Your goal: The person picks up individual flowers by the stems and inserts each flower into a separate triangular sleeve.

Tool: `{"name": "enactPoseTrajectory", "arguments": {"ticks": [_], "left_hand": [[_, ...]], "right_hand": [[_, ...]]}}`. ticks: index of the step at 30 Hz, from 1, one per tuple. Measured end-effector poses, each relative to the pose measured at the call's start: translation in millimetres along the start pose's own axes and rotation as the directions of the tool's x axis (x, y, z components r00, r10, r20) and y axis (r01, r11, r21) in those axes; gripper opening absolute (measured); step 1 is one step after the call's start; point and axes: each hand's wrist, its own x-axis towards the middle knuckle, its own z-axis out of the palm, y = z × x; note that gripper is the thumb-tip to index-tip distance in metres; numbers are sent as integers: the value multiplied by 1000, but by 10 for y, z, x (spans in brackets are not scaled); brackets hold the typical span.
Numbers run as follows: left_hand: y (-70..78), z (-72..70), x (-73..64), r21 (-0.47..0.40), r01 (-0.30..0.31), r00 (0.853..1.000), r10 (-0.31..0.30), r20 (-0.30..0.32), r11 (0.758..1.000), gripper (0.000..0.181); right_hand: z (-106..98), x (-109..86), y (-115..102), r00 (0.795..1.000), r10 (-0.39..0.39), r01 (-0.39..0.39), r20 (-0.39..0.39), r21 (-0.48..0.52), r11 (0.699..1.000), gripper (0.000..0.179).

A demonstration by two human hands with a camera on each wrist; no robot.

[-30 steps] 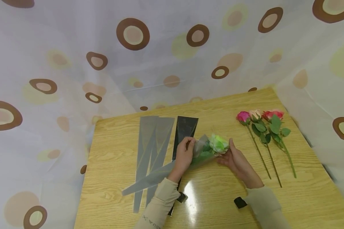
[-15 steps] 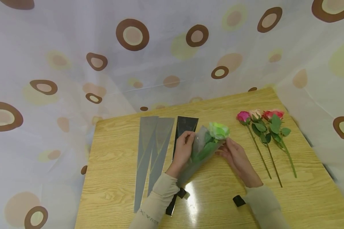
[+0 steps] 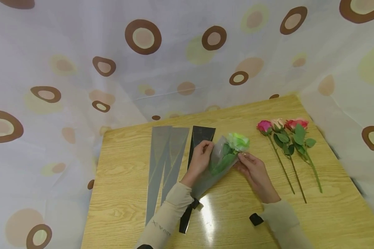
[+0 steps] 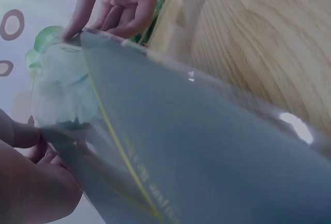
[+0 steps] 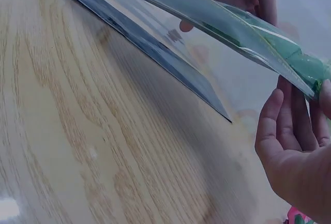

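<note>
A pale green rose (image 3: 238, 141) with dark leaves stands in a clear-and-grey flower sleeve (image 3: 209, 180), tilted with its narrow end toward the person. Its bloom shows at the wide opening. My left hand (image 3: 200, 159) pinches the sleeve's left edge near the top. Opposite it, my right hand (image 3: 255, 170) pinches the right edge close below the bloom, thumb on the near side. In the right wrist view the sleeve (image 5: 227, 22) is lifted over the table, with the fingers of my right hand (image 5: 300, 146) behind it. The sleeve's lower tip is hidden by the left forearm.
Two grey sleeves (image 3: 158, 152) lie on the left of the wooden table (image 3: 124, 173). A black sleeve (image 3: 202, 133) lies partly under my left hand and forearm. At the right are a magenta rose (image 3: 264, 126), a cream rose (image 3: 277, 123) and a red rose (image 3: 296, 124).
The sleeve has swung from lying nearly sideways to a steeper slant, its narrow end coming toward the person. The bloom has moved up at the opening. My right hand has shifted slightly left.
</note>
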Motion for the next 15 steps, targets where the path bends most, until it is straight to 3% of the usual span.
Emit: {"name": "enactPoseTrajectory", "arguments": {"ticks": [8, 15], "left_hand": [[50, -42, 128, 97, -28, 993, 17, 120, 995, 28], [137, -128, 329, 216, -130, 958, 66, 279, 968, 30]], "right_hand": [[46, -5, 38, 998, -39, 41, -48, 48, 998, 14], [76, -12, 39, 991, -103, 111, -91, 88, 990, 14]]}}
